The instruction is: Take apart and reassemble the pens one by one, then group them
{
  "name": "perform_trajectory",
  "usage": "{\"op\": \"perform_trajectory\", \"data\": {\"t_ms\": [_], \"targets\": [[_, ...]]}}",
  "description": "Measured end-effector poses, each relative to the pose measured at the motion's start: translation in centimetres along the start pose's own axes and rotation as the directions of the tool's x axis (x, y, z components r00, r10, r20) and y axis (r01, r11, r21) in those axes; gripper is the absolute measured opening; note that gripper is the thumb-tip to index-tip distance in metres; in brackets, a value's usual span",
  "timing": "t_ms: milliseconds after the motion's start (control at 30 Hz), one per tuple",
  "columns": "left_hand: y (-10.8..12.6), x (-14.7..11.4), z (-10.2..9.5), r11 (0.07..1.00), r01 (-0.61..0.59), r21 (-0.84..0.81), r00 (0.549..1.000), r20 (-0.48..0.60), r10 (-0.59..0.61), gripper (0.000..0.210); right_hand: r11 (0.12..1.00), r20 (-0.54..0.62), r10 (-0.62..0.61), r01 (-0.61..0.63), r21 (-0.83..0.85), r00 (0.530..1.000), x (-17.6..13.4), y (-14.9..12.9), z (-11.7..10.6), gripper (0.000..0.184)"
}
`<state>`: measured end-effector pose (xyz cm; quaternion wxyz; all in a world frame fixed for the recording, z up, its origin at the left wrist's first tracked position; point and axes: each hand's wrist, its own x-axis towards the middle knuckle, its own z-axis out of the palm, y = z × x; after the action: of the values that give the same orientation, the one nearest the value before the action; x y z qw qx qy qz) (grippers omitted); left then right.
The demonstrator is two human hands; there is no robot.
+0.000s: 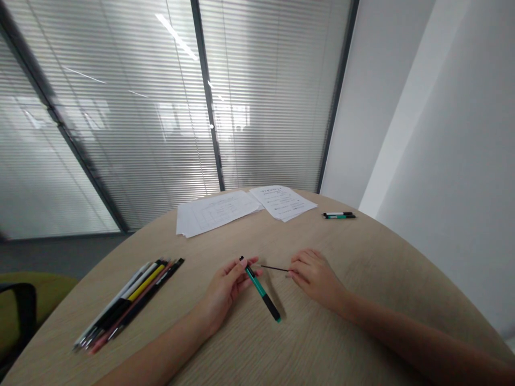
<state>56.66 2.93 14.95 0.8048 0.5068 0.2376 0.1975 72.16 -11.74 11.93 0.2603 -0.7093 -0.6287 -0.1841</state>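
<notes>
My left hand [231,287] grips a green and black pen barrel [257,285] near its clip end, between thumb and fingers. The barrel slants down to the right above the table. Opposite it, my right hand [316,276] pinches a thin dark pen refill [274,267] by one end. The refill's light tip points left toward my left hand, with a small gap between it and the fingers. Both hands are just over the middle of the table, and the right fingertips partly hide the refill's end.
Several pens and pencils [132,300] lie bundled on the left of the round wooden table [322,348]. Printed paper sheets [219,212] spread at the far side. Two pens [339,215] rest at the far right. A green chair [44,289] stands beyond the left edge.
</notes>
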Motion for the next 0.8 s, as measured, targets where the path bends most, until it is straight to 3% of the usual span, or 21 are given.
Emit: {"op": "perform_trajectory", "data": {"t_ms": [200, 433, 533, 667, 800], "targets": [[0.6, 1.1, -1.3, 0.995, -0.082, -0.054, 0.993, -0.087, 0.077, 0.016, 0.985, -0.021, 0.173, -0.173, 0.005, 0.985, -0.2, 1.4, 0.8, 0.01], [0.8, 1.4, -1.8, 0.985, -0.172, -0.029, 0.978, -0.125, 0.167, 0.011, 0.985, -0.008, 0.172, -0.172, 0.025, 0.985, -0.3, 1.8, 1.1, 0.012], [1.0, 1.2, -1.7, 0.97, -0.242, -0.003, 0.96, -0.143, 0.239, 0.009, 0.993, -0.031, 0.105, -0.103, 0.057, 0.994, -0.2, 1.0, 0.4, 0.014], [1.3, 0.9, -1.5, 0.945, -0.326, 0.034, 0.932, -0.155, 0.327, 0.014, 0.99, 0.03, -0.101, 0.098, 0.098, 0.994, -0.2, -0.2, -0.6, 0.012], [1.8, 0.7, -1.7, 0.907, -0.408, 0.105, 0.899, -0.13, 0.419, 0.015, 0.985, 0.045, -0.121, 0.115, 0.128, 0.992, -0.2, -0.5, -1.0, 0.013]]}}
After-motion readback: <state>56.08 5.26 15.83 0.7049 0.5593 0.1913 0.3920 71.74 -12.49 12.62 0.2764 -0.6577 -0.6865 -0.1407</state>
